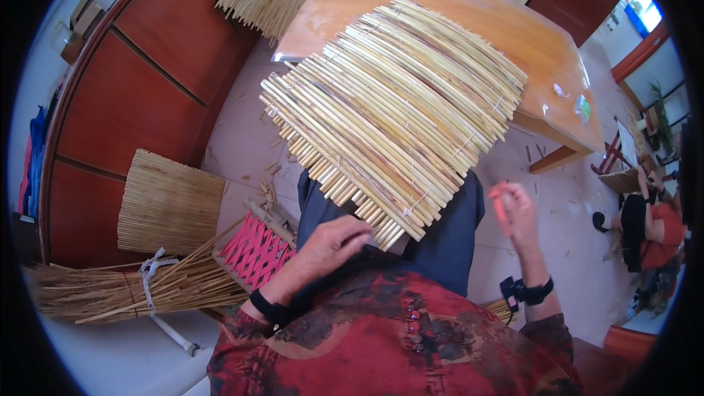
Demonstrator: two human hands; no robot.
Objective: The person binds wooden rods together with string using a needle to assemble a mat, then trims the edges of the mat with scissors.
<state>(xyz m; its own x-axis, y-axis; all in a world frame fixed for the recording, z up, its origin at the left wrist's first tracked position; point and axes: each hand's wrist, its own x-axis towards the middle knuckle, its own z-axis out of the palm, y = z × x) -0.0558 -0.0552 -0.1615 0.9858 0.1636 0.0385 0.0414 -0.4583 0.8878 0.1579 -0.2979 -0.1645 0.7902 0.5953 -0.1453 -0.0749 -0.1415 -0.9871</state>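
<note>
A mat of straw-coloured reed stalks [396,95], tied side by side with thin thread, rests across my lap and on the table edge ahead. More stalk ends stick out in a layer under its near left side. My left hand [334,240] is at the mat's near edge, its fingers curled together; what they pinch, if anything, is hidden. Out to the right, apart from the mat, my right hand [521,213] is raised and closed around a small orange-red thing [500,202], too blurred to name.
An orange-brown wooden table [323,11] stands ahead. Another reed mat [169,202] leans on the red cabinet [136,95] at left. Below it lie a tied bundle of long stalks [110,290] and a pink-strapped stool [257,253]. A person [656,231] works at far right.
</note>
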